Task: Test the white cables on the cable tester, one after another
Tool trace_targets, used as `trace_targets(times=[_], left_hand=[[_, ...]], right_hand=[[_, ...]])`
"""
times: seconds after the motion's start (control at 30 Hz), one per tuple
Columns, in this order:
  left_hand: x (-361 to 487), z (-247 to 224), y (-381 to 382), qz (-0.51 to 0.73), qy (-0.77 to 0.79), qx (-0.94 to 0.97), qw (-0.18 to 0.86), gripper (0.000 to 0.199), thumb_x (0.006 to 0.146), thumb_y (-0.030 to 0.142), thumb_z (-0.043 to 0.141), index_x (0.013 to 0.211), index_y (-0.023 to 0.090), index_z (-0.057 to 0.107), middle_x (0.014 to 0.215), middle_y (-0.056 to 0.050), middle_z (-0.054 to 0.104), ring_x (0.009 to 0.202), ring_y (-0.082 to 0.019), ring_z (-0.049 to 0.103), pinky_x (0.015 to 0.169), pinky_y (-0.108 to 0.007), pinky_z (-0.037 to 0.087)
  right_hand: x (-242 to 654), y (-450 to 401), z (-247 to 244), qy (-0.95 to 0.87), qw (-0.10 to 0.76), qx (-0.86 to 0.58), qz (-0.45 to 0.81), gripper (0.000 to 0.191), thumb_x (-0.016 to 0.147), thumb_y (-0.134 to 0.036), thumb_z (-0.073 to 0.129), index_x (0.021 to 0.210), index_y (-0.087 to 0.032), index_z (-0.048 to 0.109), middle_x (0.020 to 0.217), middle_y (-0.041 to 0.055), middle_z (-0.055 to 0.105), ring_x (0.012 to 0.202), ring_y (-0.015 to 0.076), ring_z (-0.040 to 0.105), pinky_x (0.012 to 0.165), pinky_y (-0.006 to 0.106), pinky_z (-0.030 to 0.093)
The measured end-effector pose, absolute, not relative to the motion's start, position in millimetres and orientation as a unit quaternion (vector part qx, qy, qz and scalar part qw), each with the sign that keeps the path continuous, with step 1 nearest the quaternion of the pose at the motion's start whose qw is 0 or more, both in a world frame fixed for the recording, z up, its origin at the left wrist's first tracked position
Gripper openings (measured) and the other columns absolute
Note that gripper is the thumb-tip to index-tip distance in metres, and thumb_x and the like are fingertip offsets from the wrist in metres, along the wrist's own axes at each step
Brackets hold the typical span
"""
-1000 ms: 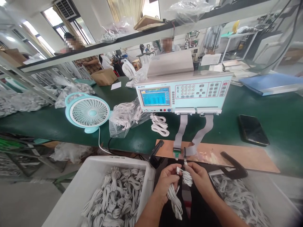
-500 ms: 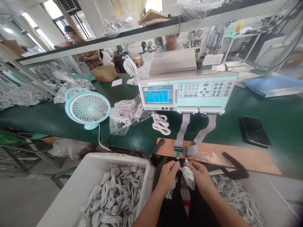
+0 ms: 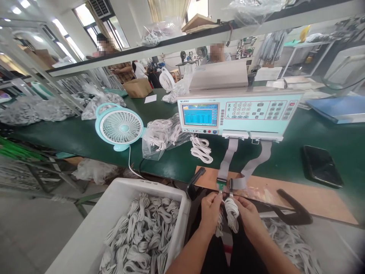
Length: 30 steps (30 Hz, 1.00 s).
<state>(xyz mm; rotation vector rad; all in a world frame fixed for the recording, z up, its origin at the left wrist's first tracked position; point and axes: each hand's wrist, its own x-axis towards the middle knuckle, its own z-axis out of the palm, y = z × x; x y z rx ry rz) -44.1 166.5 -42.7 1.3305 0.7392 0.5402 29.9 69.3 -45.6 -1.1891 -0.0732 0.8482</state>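
My left hand (image 3: 211, 209) is closed, its thumb and fingers pinching the end of a white cable at a small green circuit board (image 3: 221, 185). Just to its right, my right hand (image 3: 246, 211) pinches another white cable end by the second ribbon connector (image 3: 231, 185). A coiled white cable bundle (image 3: 232, 214) hangs between the hands, and part of another coil (image 3: 219, 225) shows below my left fingers. The plug tips are partly covered by my fingertips. Grey ribbon cables (image 3: 229, 158) run from both connectors up to a tester (image 3: 256, 110) with a lit screen.
A white bin (image 3: 114, 198) of coiled cables stands at left; more coils (image 3: 293, 243) lie at lower right. Black clamps (image 3: 196, 182) hold a wooden board (image 3: 310, 196) at the green table's edge. A fan (image 3: 122, 127), bagged cables (image 3: 159, 135) and a phone (image 3: 322, 165) rest on the table.
The view has swung left, so the whole scene sits further right. Both hands stay at the two connectors, each pinching a cable end. The tester's screen content looks slightly different.
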Motion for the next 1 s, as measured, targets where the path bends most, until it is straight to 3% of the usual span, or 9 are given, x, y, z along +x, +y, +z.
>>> trace_targets(times=[0.13,0.27,0.5,0.67,1.0], left_hand=[[-42.5,-48.7,158.5,0.265,0.331,0.576,0.699,0.036,0.080,0.045,0.057,0.069,0.012,0.066,0.064,-0.003,0.058,0.061,-0.013,0.049,0.059,-0.023,0.038],[-42.6,-54.3,159.1,0.259,0.323,0.568,0.711,0.042,0.077,0.051,0.059,0.059,0.013,0.059,0.055,0.001,0.048,0.055,-0.010,0.041,0.055,-0.022,0.034],[-36.3,-42.6,162.5,0.250,0.319,0.563,0.720,0.048,0.070,0.060,0.060,0.054,0.016,0.048,0.053,0.004,0.037,0.054,-0.010,0.032,0.052,-0.023,0.027],[-29.6,-41.8,163.6,0.270,0.352,0.545,0.712,0.045,0.066,0.057,0.063,0.052,0.017,0.045,0.054,0.003,0.037,0.059,-0.012,0.035,0.057,-0.025,0.029],[-28.8,-32.5,161.7,0.272,0.346,0.535,0.721,0.043,0.063,0.050,0.062,0.048,0.020,0.035,0.051,0.005,0.029,0.055,-0.011,0.029,0.054,-0.026,0.023]], right_hand=[[30.6,69.2,-45.2,-0.017,0.744,-0.530,0.407,0.030,0.062,-0.039,0.081,0.081,-0.017,0.073,0.067,0.0023,0.067,0.063,0.0174,0.058,0.060,0.025,0.045],[30.0,69.2,-48.1,-0.025,0.746,-0.519,0.416,0.027,0.063,-0.037,0.081,0.082,-0.019,0.074,0.072,0.0018,0.069,0.068,0.0187,0.060,0.065,0.025,0.046],[30.8,69.8,-48.3,-0.025,0.725,-0.571,0.384,0.037,0.057,-0.051,0.081,0.075,-0.019,0.074,0.067,0.0019,0.069,0.066,0.0197,0.060,0.062,0.025,0.048],[35.4,72.4,-51.2,-0.033,0.730,-0.559,0.392,0.035,0.047,-0.045,0.086,0.068,-0.020,0.073,0.064,0.0021,0.069,0.066,0.0228,0.063,0.062,0.027,0.050],[32.8,74.5,-41.9,-0.058,0.725,-0.579,0.369,0.035,0.049,-0.049,0.081,0.061,-0.020,0.065,0.057,0.0018,0.063,0.061,0.0230,0.059,0.057,0.029,0.048]])
